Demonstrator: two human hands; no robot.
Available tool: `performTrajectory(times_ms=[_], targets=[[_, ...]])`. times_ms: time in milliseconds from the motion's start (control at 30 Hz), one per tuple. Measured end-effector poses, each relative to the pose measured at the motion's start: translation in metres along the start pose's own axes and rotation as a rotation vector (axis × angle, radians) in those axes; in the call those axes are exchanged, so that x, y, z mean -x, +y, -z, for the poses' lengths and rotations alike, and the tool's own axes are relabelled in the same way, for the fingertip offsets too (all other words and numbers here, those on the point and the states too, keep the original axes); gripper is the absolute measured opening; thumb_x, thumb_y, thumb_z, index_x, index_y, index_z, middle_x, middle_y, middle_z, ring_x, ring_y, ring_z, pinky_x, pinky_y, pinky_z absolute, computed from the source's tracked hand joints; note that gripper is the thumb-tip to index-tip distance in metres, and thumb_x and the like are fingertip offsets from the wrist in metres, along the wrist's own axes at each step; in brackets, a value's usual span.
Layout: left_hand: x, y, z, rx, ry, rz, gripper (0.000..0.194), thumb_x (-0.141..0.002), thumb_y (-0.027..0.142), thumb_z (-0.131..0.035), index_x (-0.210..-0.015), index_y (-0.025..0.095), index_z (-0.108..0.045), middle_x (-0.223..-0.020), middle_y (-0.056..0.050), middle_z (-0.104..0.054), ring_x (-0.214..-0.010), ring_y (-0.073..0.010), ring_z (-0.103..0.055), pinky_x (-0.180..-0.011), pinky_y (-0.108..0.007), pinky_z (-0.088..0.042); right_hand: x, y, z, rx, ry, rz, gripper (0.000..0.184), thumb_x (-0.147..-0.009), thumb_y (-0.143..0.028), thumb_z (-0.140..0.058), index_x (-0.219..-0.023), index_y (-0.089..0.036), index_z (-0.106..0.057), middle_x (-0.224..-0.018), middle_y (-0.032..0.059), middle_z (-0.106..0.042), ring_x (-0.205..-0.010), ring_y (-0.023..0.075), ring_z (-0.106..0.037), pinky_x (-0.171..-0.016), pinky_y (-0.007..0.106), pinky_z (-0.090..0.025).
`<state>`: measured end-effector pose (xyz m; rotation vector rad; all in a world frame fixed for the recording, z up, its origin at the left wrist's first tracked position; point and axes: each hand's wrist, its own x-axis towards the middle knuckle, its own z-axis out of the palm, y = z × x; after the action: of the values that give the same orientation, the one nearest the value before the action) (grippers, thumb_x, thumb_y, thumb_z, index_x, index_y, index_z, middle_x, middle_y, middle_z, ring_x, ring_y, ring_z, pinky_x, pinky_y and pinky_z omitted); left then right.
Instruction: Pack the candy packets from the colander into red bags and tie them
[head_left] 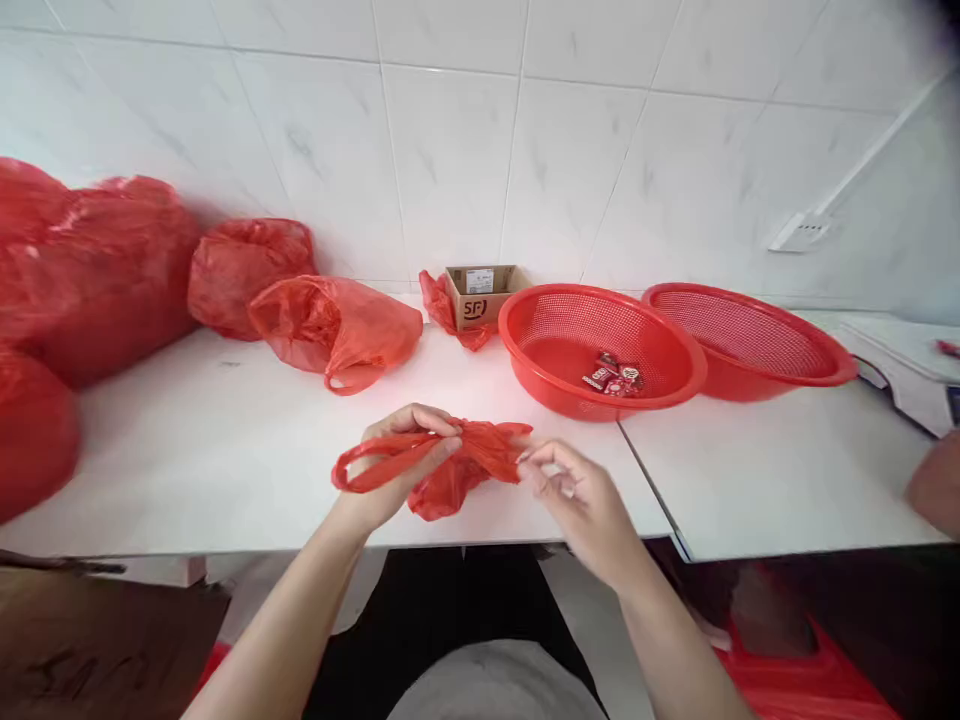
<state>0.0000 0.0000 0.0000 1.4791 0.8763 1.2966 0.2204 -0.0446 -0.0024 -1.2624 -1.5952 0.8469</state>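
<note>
My left hand (401, 465) is closed around the handle loops of a small red plastic bag (457, 470), held just above the front edge of the white table (225, 450). My right hand (577, 495) pinches the bag's other end with thumb and fingertips. The bag is crumpled between both hands. A red mesh basket (600, 345) stands behind my right hand with a few small red packets (615, 375) in it.
A second red basket (750, 335) sits to the right. A small cardboard box (480, 293) stands by the tiled wall. Several filled red bags (112, 270) lie at the left, one loose bag (337, 330) nearer. Another person's arm (937, 485) shows at the right edge.
</note>
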Motion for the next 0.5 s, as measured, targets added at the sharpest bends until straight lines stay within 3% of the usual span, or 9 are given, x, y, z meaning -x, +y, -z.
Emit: performTrajectory(times_ms=[100, 133, 200, 267, 400, 500], targets=[[-0.005, 0.006, -0.003, -0.014, -0.135, 0.044, 0.005, -0.082, 0.023, -0.070, -0.085, 0.021, -0.066, -0.092, -0.001, -0.065, -0.087, -0.0126, -0.063, -0.078, -0.022, -0.051, -0.022, -0.010, 0.000, -0.021, 0.155, 0.169, 0.016, -0.090, -0.030, -0.058, -0.104, -0.023, -0.063, -0.120, 0.0063, -0.064, -0.101, 0.0178, -0.062, -0.079, 0.028, -0.052], [-0.006, 0.007, -0.004, -0.025, -0.163, 0.048, 0.006, -0.083, 0.023, -0.069, -0.087, 0.021, -0.065, -0.092, -0.001, -0.065, -0.085, -0.0126, -0.063, -0.077, -0.023, -0.051, -0.028, -0.012, -0.003, -0.045, 0.154, 0.203, 0.019, -0.089, -0.028, -0.058, -0.107, -0.023, -0.062, -0.118, 0.0061, -0.064, -0.102, 0.0175, -0.062, -0.081, 0.029, -0.052], [-0.006, 0.008, -0.005, -0.049, -0.205, 0.044, 0.009, -0.085, 0.024, -0.066, -0.093, 0.021, -0.063, -0.092, 0.000, -0.064, -0.081, -0.0125, -0.064, -0.074, -0.024, -0.051, -0.037, -0.011, -0.016, -0.130, 0.029, 0.238, 0.023, -0.089, -0.022, -0.055, -0.112, -0.024, -0.059, -0.110, 0.0043, -0.066, -0.100, 0.0156, -0.063, -0.085, 0.029, -0.052], [-0.004, 0.006, -0.006, -0.105, -0.166, 0.006, 0.011, -0.085, 0.025, -0.065, -0.095, 0.022, -0.060, -0.091, 0.000, -0.063, -0.080, -0.0125, -0.063, -0.073, -0.024, -0.051, -0.040, -0.008, -0.033, -0.204, -0.041, 0.220, 0.022, -0.089, -0.019, -0.052, -0.111, -0.023, -0.057, -0.104, 0.0030, -0.066, -0.097, 0.0142, -0.064, -0.088, 0.029, -0.052], [0.000, -0.005, -0.004, -0.313, -0.028, -0.043, 0.011, -0.085, 0.022, -0.062, -0.094, 0.023, -0.054, -0.092, 0.001, -0.063, -0.080, -0.0141, -0.063, -0.068, -0.025, -0.050, -0.033, -0.006, -0.057, -0.240, 0.005, 0.154, 0.016, -0.087, -0.016, -0.053, -0.101, -0.021, -0.055, -0.092, 0.0013, -0.062, -0.085, 0.0131, -0.062, -0.083, 0.029, -0.052], [-0.001, -0.015, -0.005, -0.505, 0.108, -0.138, 0.017, -0.079, 0.012, -0.059, -0.090, 0.023, -0.054, -0.091, 0.002, -0.063, -0.074, -0.0138, -0.062, -0.065, -0.025, -0.049, -0.022, -0.012, -0.066, -0.280, -0.044, 0.135, 0.016, -0.084, -0.015, -0.055, -0.099, -0.021, -0.055, -0.087, 0.0003, -0.061, -0.079, 0.0127, -0.060, -0.075, 0.027, -0.052]])
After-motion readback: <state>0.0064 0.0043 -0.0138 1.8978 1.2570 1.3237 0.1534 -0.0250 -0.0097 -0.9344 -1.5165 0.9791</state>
